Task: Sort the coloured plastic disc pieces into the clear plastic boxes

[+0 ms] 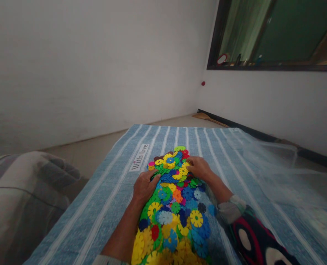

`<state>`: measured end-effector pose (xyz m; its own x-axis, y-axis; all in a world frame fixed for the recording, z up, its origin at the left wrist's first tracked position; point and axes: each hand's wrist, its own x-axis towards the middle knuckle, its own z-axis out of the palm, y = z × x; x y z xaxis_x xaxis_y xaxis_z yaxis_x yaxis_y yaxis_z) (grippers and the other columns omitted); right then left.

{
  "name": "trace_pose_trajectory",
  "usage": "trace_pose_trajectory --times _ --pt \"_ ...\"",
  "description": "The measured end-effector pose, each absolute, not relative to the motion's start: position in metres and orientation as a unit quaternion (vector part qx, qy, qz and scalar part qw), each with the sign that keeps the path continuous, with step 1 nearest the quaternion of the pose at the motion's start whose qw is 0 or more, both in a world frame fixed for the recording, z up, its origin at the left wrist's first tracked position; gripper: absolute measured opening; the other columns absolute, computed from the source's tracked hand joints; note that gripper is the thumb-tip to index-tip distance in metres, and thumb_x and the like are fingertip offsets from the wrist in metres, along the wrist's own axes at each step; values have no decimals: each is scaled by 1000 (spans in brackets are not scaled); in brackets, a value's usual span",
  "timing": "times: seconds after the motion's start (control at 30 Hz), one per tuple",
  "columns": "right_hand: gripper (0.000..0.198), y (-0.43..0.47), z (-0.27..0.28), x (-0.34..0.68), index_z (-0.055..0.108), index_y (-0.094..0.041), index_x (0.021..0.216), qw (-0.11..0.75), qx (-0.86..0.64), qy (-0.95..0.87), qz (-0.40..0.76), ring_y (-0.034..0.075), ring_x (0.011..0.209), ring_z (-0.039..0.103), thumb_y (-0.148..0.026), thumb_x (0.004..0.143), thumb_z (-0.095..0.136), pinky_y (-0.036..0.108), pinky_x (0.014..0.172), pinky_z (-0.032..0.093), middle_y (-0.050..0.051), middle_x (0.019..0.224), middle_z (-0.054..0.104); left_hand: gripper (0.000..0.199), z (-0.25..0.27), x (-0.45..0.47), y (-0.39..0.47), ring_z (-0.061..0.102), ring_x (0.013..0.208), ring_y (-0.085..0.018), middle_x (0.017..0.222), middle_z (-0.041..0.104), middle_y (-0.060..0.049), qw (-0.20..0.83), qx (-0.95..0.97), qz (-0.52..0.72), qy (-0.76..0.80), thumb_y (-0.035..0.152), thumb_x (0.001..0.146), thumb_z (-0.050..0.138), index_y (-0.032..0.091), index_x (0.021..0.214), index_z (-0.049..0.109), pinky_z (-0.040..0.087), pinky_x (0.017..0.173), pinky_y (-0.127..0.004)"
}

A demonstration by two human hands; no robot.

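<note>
A long heap of colourful plastic snowflake discs (175, 208), notched round their edges, runs from the cloth's middle down to the bottom of the view. On the left of its far part, my left hand (146, 186) has its thumb and fingers closed at some green snowflake discs (163, 170). Across from it, my right hand (200, 168) pinches at the heap's right side, by a yellow snowflake disc (183, 169). Its fingertips are partly hidden among the pieces. The two hands are apart, with discs between them.
A blue and white striped cloth (108, 206) printed "With love" lies under the heap. At the right is a transparent plastic container (279, 158). A pale fabric-covered thing (22, 198) stands at the left. Walls and a window (276, 33) are beyond.
</note>
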<state>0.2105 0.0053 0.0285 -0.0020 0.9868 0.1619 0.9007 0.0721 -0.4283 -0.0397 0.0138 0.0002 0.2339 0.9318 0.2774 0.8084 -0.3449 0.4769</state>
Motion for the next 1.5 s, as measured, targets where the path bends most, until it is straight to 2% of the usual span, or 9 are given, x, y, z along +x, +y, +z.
trace_pose_trajectory --times 0.2,0.43,0.53,0.63,0.87,1.03,1.33,1.4,1.5 --pt "16 2 30 208 66 -22 84 167 -673 -716 80 17 77 54 -19 77 52 26 62 28 3 85 66 41 0 -40 15 63 102 -25 111 71 -4 119 777 259 561 42 85 43 21 108 69 47 90 -37" --pt "34 6 26 212 65 -24 108 166 -675 -709 119 18 91 58 -21 77 53 25 71 35 3 99 68 41 0 -40 14 63 102 -25 109 72 -4 119 773 267 562 43 83 44 22 107 70 48 89 -37" --pt "44 11 20 214 64 -21 114 205 -680 -690 138 17 83 58 -20 70 57 24 69 37 3 94 68 42 0 -40 14 63 102 -25 110 72 -4 119 772 265 565 43 83 44 21 107 70 49 89 -37" --pt "45 13 15 218 66 -18 109 260 -675 -673 155 15 73 56 -17 64 61 23 65 38 0 83 66 43 1 -40 15 63 101 -25 110 72 -4 120 774 261 564 43 83 44 21 108 70 49 89 -37" --pt "25 8 16 230 73 -14 82 308 -632 -660 265 11 60 51 -15 58 66 21 56 35 -4 62 58 41 0 -41 16 64 100 -24 108 72 -2 116 777 273 556 44 82 44 24 105 71 49 88 -36" --pt "20 8 20 234 72 -14 75 330 -578 -650 367 10 55 49 -18 56 68 21 53 35 -6 57 56 40 0 -41 16 64 101 -24 109 72 -2 111 776 273 558 44 83 44 24 105 71 49 88 -36" --pt "14 11 29 227 68 -13 69 312 -525 -658 440 9 55 47 -16 56 66 22 54 36 -5 57 55 43 0 -41 16 63 102 -25 111 71 -4 117 775 262 563 45 83 42 22 107 70 48 89 -37" --pt "16 12 31 226 69 -13 73 290 -518 -679 432 9 54 46 -16 58 65 21 53 35 -6 57 54 45 0 -40 16 63 102 -25 111 71 -4 118 774 259 565 45 83 42 21 108 69 48 89 -37" --pt "31 16 37 225 71 -13 89 249 -512 -731 376 8 53 41 -12 59 66 21 52 31 -8 55 47 47 0 -40 16 62 102 -26 111 71 -5 119 775 256 565 46 83 41 20 109 69 48 89 -37"
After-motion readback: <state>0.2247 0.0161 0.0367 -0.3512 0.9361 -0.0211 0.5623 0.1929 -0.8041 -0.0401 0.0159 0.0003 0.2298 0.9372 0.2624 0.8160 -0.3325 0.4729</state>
